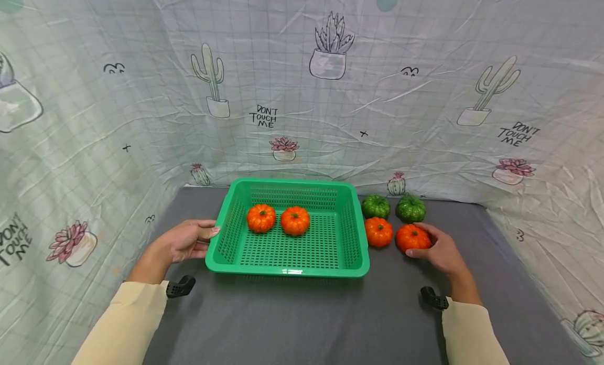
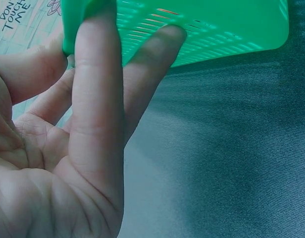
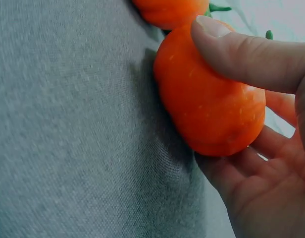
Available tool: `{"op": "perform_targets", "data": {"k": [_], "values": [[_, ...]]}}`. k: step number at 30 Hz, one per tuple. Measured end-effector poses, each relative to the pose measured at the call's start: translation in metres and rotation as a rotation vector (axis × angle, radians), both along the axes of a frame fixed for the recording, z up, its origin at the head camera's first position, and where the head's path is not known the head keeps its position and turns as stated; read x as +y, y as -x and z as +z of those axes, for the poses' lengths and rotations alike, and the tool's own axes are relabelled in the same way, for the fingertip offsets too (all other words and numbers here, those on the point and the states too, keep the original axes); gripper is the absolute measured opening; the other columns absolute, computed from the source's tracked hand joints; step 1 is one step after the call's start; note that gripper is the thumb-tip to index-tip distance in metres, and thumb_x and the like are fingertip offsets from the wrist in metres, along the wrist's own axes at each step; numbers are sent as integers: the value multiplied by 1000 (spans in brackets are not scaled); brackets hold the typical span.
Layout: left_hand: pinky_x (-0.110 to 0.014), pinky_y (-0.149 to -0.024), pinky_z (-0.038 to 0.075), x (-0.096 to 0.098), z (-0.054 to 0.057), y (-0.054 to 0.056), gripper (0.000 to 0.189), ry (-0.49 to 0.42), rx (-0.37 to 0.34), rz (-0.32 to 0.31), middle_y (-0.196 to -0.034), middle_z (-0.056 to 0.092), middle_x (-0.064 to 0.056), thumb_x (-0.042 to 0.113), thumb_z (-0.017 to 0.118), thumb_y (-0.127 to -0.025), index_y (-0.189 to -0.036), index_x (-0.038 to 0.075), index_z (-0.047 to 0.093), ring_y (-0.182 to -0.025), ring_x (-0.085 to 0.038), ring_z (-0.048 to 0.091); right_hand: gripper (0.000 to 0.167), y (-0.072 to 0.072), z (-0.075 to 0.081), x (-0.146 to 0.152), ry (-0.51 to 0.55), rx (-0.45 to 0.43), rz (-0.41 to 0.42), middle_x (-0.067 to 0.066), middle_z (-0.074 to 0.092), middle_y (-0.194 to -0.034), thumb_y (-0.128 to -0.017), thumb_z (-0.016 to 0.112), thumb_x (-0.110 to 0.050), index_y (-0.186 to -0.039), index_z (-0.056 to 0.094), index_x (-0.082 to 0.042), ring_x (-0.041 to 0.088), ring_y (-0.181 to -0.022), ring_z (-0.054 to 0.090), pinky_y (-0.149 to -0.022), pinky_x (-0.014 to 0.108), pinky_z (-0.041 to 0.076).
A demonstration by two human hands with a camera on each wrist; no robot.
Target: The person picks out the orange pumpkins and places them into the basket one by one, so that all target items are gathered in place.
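Note:
A green plastic basket (image 1: pixel 292 271) holds two small orange pumpkins, one on the left (image 1: pixel 261 218) and one near the middle (image 1: pixel 295 221). My left hand (image 1: pixel 187 240) grips the basket's left rim, thumb at the edge and fingers under it along the slotted wall (image 2: pixel 217 29). To the right of the basket, my right hand (image 1: pixel 439 248) holds another orange pumpkin (image 1: pixel 411 238), its thumb on the near side and the other fingers round the far side. In the right wrist view this pumpkin (image 3: pixel 207 99) is low over the grey cloth.
Just left of the held pumpkin is another orange pumpkin (image 1: pixel 379 232), close to the basket's right side. Two green pumpkins, left (image 1: pixel 376 206) and right (image 1: pixel 411 208), sit behind them. A printed curtain (image 1: pixel 302 97) stands behind the grey table (image 1: pixel 292 323).

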State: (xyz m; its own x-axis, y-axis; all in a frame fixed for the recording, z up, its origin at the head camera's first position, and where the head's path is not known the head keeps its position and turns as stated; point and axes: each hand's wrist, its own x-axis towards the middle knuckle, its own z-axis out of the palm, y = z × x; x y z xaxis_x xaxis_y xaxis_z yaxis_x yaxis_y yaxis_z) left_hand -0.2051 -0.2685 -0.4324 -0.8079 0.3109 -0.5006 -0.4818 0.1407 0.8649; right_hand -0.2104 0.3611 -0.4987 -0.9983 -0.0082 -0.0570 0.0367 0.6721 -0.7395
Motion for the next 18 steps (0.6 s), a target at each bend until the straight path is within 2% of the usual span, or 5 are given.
{"op": "perform_targets", "data": {"k": [6, 11, 16, 18], "values": [[-35, -84, 66, -1, 0, 0, 69, -5, -2, 8, -99, 77, 0, 21, 59, -108, -163, -4, 25, -89, -14, 78, 88, -2, 9, -8, -5, -5, 3, 30, 48, -155, -79, 92, -25, -153, 50, -6, 47, -136, 48, -111, 60, 41], [-35, -84, 66, -1, 1, 0, 67, -4, -2, 10, -98, 77, 1, 21, 58, -108, -162, -4, 27, -89, -13, 77, 86, -3, 20, -15, -9, 0, 15, 29, 51, -153, -78, 93, -25, -153, 52, -8, 46, -134, 51, -108, 57, 44], [-35, -84, 66, -1, 2, 0, 67, -2, -2, 11, -98, 77, 1, 21, 58, -108, -162, -4, 26, -89, -13, 77, 88, -6, 31, -18, 5, 1, 11, 29, 54, -151, -77, 94, -23, -153, 53, -9, 43, -131, 55, -101, 44, 49], [-35, -84, 66, -1, 1, 0, 68, -3, 0, 6, -99, 77, 1, 22, 58, -108, -162, -5, 25, -89, -13, 77, 88, -6, 35, -19, 9, 11, 7, 28, 56, -149, -76, 94, -21, -153, 53, -8, 41, -128, 57, -95, 33, 49]]}}
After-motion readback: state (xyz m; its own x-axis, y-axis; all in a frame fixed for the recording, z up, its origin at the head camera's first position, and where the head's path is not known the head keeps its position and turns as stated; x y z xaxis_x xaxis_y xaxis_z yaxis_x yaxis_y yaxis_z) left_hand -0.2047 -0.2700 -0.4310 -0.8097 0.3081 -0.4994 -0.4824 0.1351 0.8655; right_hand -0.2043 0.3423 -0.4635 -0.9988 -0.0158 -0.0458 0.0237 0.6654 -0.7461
